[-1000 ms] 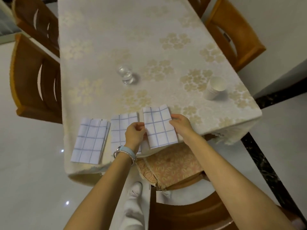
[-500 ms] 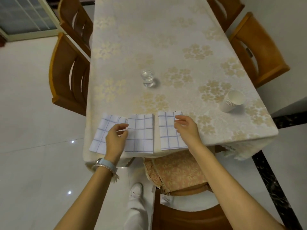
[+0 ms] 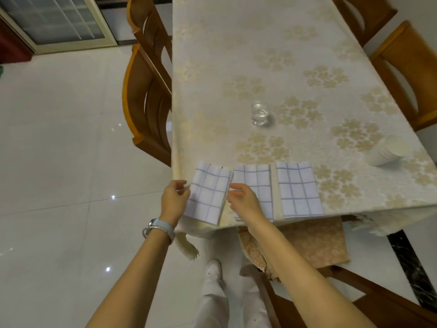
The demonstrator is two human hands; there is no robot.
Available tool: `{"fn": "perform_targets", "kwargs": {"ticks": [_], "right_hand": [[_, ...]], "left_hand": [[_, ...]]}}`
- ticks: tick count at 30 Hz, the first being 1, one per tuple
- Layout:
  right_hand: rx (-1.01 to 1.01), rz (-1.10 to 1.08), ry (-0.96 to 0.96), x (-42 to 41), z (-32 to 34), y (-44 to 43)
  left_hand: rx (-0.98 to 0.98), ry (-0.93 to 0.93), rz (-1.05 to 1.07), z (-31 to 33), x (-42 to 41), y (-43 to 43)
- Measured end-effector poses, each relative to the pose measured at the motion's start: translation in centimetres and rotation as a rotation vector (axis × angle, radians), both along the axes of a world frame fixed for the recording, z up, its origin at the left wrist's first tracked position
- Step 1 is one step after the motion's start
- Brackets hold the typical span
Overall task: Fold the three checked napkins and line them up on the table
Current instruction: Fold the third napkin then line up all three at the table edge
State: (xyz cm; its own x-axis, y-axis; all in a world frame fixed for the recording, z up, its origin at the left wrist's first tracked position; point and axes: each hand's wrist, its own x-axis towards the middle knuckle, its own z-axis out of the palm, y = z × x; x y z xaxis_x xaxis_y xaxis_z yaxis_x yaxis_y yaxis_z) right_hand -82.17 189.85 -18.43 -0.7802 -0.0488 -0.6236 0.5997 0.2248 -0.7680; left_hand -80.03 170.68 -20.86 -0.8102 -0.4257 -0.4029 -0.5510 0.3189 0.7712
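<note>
Fingers (image 3: 185, 188) of the left hand (image 3: 175, 201) curl in at the left edge of the left napkin (image 3: 209, 195). Whether they pinch the cloth or only touch it I cannot tell. The right hand (image 3: 243, 202) is at the same napkin's right edge, its fingers (image 3: 235, 187) loosely bent and apart with nothing clearly held, and its palm lies over part of the middle napkin (image 3: 259, 183).

The table (image 3: 260, 55) carries all three folded napkins in a row along its near edge. The right napkin (image 3: 299, 189) lies flat and square to that edge with no hand on it, and the middle one is just beside it and parallel. The left napkin is tilted, its far corner almost meeting the middle one while its near end swings away. A stack of paper cups (image 3: 387, 150) lies on its side towards the table's right edge, and a small glass (image 3: 259, 114) stands further in, well apart from the row.

The folding looks done and the lining-up is nearly so. The step in hand seems to be straightening the last napkin. It would call for a small turn between both hands until its sides run parallel to the others, with the same narrow gap, and without nudging the middle napkin.

Half a second ago the left hand lay between the left and middle napkins and the right hand rested on the right napkin. Both hands have since moved left to either side of the left napkin, which is as skewed as it was.
</note>
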Motion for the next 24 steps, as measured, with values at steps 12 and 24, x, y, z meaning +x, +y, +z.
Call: {"fn": "perform_targets", "kwargs": {"ticks": [12,24], "right_hand": [[0.276,0.034,0.159,-0.1,-2.0,-2.8],[0.162,0.034,0.110,-0.9,-2.2,-4.4]], "left_hand": [[0.138,-0.065,-0.085,-1.8,-1.6,-2.5],[0.178,-0.118,0.074,-2.7,0.9,-3.7]]}}
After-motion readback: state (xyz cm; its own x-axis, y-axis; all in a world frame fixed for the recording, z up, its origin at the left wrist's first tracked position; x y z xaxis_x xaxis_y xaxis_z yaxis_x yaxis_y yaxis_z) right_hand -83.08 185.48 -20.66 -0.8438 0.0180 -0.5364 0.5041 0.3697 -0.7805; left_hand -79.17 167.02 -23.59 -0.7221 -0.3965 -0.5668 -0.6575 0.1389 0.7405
